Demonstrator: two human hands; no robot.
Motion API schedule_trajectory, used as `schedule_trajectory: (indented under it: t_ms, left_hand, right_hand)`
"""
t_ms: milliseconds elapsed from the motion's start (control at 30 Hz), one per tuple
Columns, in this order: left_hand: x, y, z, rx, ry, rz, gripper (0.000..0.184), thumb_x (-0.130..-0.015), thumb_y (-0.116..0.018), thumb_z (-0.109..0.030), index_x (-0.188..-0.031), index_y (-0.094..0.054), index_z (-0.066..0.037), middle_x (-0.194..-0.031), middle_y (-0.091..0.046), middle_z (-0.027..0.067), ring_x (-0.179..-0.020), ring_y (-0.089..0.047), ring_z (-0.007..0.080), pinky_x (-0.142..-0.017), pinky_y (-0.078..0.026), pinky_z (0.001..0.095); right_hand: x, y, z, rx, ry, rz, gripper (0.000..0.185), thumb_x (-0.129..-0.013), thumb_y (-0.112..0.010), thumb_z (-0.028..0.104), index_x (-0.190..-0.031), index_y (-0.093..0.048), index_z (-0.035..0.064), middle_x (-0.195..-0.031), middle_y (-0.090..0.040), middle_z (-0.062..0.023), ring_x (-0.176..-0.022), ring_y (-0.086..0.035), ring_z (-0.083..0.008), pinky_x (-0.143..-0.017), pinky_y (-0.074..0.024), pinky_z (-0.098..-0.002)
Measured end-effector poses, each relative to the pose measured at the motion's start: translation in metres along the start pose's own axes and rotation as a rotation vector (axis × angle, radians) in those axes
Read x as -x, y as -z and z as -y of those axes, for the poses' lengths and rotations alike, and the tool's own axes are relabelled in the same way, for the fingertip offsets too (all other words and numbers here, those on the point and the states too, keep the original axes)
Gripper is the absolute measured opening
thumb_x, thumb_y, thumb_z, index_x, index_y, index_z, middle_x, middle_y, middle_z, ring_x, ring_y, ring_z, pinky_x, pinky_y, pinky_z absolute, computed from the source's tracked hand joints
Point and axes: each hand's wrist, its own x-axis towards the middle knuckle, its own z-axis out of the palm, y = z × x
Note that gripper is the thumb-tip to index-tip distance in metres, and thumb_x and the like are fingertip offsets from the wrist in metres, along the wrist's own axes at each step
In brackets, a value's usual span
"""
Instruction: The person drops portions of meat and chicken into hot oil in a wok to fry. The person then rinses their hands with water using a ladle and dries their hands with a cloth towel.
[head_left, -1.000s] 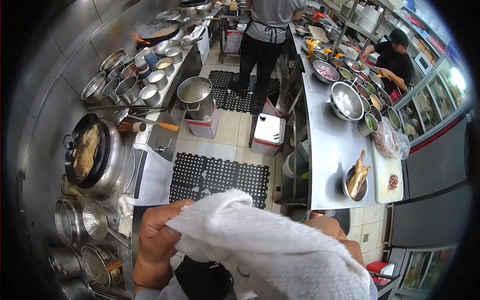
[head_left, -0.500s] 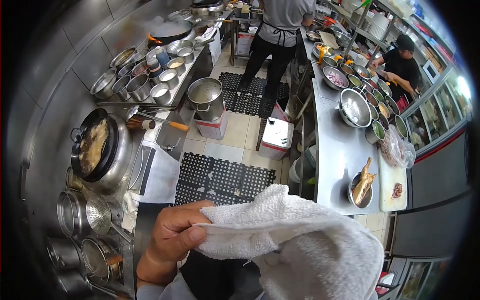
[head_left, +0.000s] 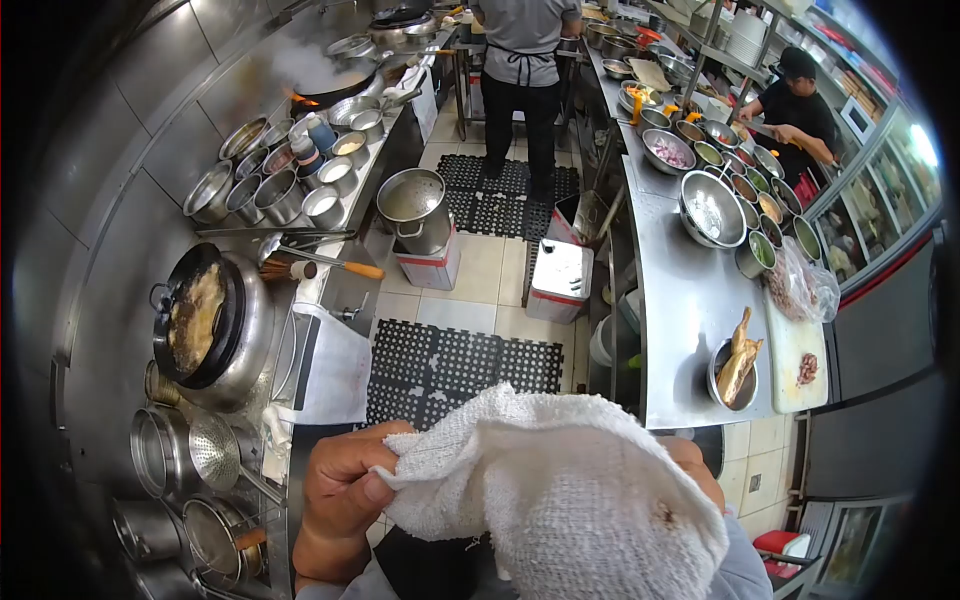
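Observation:
A white terry towel (head_left: 570, 490) is spread in front of my body, with a small brown stain toward its right side. My left hand (head_left: 345, 492) pinches the towel's left corner between thumb and fingers. At the towel's right edge, my right hand (head_left: 697, 470) shows only in part behind the cloth, and its fingertips are hidden. Left of me, a black wok (head_left: 200, 315) holds browned food in oil on the stove. To the right, a metal bowl (head_left: 735, 375) with a piece of cooked poultry stands on the steel counter (head_left: 680, 340).
A large pot (head_left: 412, 210) stands on a tin between the counters. Ahead, a person in grey (head_left: 522, 60) faces away; another person in black (head_left: 795, 115) works behind the right counter. A cutting board (head_left: 797, 360) bears chopped meat. Strainers (head_left: 215, 450) sit at lower left.
The towel has swung and turned, now showing a stained face. My right hand, hidden half a second ago, shows partly again. The person in grey has shifted left in view.

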Motion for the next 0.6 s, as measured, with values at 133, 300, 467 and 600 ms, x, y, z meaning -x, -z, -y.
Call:
schedule_trajectory:
  t_ms: [133, 300, 467, 600]
  left_hand:
    - [0.001, -0.002, 0.003, 0.038, 0.012, -0.032, 0.039, -0.082, -0.063, -0.032, -0.068, -0.058, 0.004, -0.075, -0.058, 0.0145, -0.064, -0.049, 0.0169, -0.055, -0.035, 0.0268]
    - [-0.004, -0.003, -0.001, 0.012, -0.011, 0.003, 0.039, -0.082, -0.063, -0.032, -0.068, -0.058, 0.004, -0.075, -0.058, 0.0152, -0.063, -0.050, 0.0175, -0.055, -0.036, 0.0269]
    - [-0.007, -0.012, -0.002, 0.016, -0.015, -0.031, 0.038, -0.080, -0.064, -0.032, -0.069, -0.059, 0.004, -0.077, -0.059, 0.0165, -0.065, -0.052, 0.0186, -0.058, -0.038, 0.0275]
    - [-0.008, -0.022, 0.001, 0.053, -0.017, -0.137, 0.038, -0.079, -0.065, -0.032, -0.070, -0.060, 0.004, -0.079, -0.059, 0.0176, -0.067, -0.054, 0.0193, -0.061, -0.039, 0.0272]
  right_hand:
    - [0.008, -0.001, 0.001, -0.028, -0.012, 0.031, 0.029, -0.082, -0.047, 0.000, -0.111, -0.053, -0.0059, -0.106, -0.059, -0.0154, -0.103, -0.056, -0.0218, -0.090, -0.0457, -0.0332]
    - [0.022, -0.014, -0.004, -0.076, -0.032, 0.070, 0.029, -0.082, -0.047, -0.001, -0.110, -0.053, -0.0057, -0.106, -0.059, -0.0150, -0.103, -0.056, -0.0216, -0.089, -0.0457, -0.0332]
    - [0.025, -0.019, -0.002, -0.087, -0.028, 0.084, 0.029, -0.082, -0.047, -0.001, -0.109, -0.054, -0.0055, -0.105, -0.060, -0.0145, -0.102, -0.056, -0.0215, -0.089, -0.0457, -0.0332]
    - [0.029, -0.017, -0.001, -0.086, -0.039, 0.087, 0.029, -0.081, -0.047, -0.002, -0.109, -0.054, -0.0053, -0.105, -0.060, -0.0142, -0.101, -0.057, -0.0214, -0.089, -0.0457, -0.0332]
